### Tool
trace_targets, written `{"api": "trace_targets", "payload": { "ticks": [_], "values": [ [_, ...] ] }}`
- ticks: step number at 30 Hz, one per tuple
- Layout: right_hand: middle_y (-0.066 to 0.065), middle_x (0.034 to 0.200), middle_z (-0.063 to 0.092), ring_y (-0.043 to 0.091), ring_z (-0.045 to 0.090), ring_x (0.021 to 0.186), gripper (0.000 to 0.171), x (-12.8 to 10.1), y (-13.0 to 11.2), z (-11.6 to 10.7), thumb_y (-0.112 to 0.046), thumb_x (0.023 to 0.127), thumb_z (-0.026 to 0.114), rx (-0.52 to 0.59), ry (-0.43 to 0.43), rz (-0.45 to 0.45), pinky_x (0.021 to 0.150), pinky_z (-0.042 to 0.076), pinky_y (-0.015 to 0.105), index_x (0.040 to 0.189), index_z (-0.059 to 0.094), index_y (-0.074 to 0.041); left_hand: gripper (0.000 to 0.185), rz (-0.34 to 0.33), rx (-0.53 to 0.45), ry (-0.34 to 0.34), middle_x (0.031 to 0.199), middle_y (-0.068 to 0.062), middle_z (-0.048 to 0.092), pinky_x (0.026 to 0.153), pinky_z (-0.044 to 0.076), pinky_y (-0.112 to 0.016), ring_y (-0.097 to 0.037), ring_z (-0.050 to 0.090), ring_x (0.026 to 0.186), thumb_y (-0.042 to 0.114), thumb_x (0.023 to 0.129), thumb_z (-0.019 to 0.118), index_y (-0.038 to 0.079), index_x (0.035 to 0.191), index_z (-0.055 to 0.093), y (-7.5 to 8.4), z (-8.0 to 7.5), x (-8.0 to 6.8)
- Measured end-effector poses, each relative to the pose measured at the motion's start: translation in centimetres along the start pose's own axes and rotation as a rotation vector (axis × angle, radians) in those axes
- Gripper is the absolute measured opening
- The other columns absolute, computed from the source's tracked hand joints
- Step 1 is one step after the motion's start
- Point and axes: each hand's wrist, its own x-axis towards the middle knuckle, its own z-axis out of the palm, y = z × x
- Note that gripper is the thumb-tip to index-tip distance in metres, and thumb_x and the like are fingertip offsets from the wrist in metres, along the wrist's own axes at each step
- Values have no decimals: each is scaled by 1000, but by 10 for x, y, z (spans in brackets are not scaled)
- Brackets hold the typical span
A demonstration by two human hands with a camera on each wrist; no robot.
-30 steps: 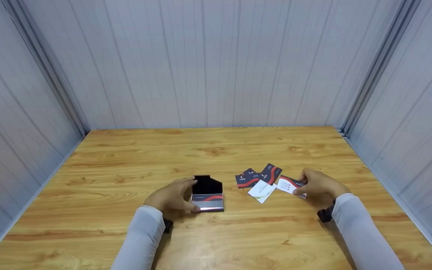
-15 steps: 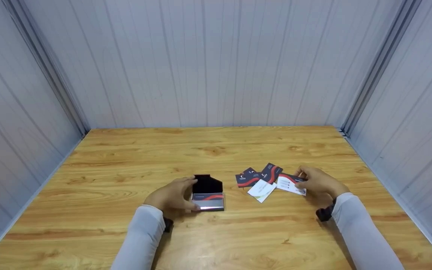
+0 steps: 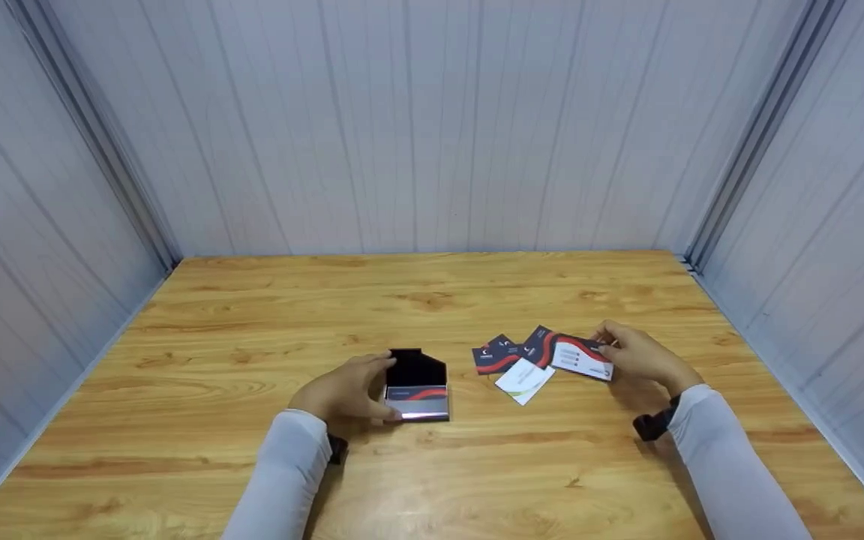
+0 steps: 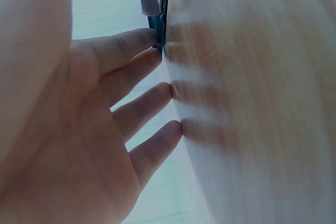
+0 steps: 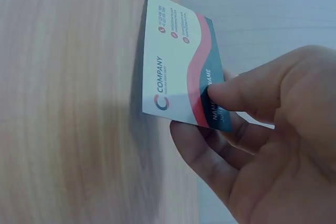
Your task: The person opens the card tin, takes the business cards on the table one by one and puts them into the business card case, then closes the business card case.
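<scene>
The business card [image 3: 582,358], pinched in the right hand's [image 3: 638,358] grip, is lifted just off the desk [image 3: 477,465], right of the open card case [image 3: 417,386]. The left hand [image 3: 342,394] grips the case, which already shows cards inside. Likely step: carrying the card over; next needs aligning its edge with the slot. Loose cards [image 3: 514,360] lie between.

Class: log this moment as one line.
left hand holds open card case | right hand pinches business card, lifted | loose cards on table
</scene>
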Motion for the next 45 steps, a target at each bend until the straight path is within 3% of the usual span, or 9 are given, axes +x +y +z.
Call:
{"api": "trace_targets", "payload": {
  "ticks": [7, 14, 19, 31, 37, 45],
  "values": [
    [20, 111, 62, 32, 59, 100, 20, 4, -6, 2, -4, 102, 48, -2, 75, -9, 84, 48, 44, 118, 59, 1, 102, -15, 12, -4, 163, -10, 25, 118, 25, -51, -32, 22, 149, 47, 78, 85, 13, 159, 31, 1, -2, 0],
    [17, 106, 67, 29, 63, 93, 21, 9, -16, 11, -4, 101, 52, 7, 178, -57, 77, 50, 39, 117, 63, 2, 102, -15, 22, -2, 163, -9, 26, 118, 25, -51, -32, 22, 149, 47, 78, 85, 13, 158, 32, 1, 0, 1],
    [16, 105, 67, 29, 63, 92, 21, 16, -25, 18, -4, 100, 54, 14, 203, -57, 78, 50, 40, 118, 65, 0, 102, -15, 23, -5, 163, -9, 25, 118, 24, -50, -31, 22, 149, 47, 79, 85, 13, 158, 32, 2, 0, 0],
    [11, 102, 69, 23, 64, 89, 22, 35, -46, 44, -6, 101, 55, 118, 160, -106, 78, 51, 35, 119, 67, -3, 101, -26, 11, 7, 162, -9, 27, 117, 26, -50, -31, 23, 148, 47, 78, 85, 15, 158, 33, 3, -1, -1],
    [10, 101, 70, 26, 64, 80, 20, 47, -65, 63, -10, 101, 59, 162, 122, -126, 60, 55, 33, 118, 68, -6, 102, -27, -3, 9, 163, -9, 26, 117, 26, -51, -31, 24, 148, 47, 78, 86, 14, 158, 33, 3, 0, -2],
    [5, 104, 70, 18, 65, 91, 18, 59, -95, 90, -10, 101, 60, 140, 68, -230, 76, 54, 33, 117, 68, -9, 102, -23, 1, 8, 162, -9, 27, 117, 27, -50, -31, 25, 148, 47, 77, 86, 14, 158, 33, 3, 0, 0]
  ]
}}
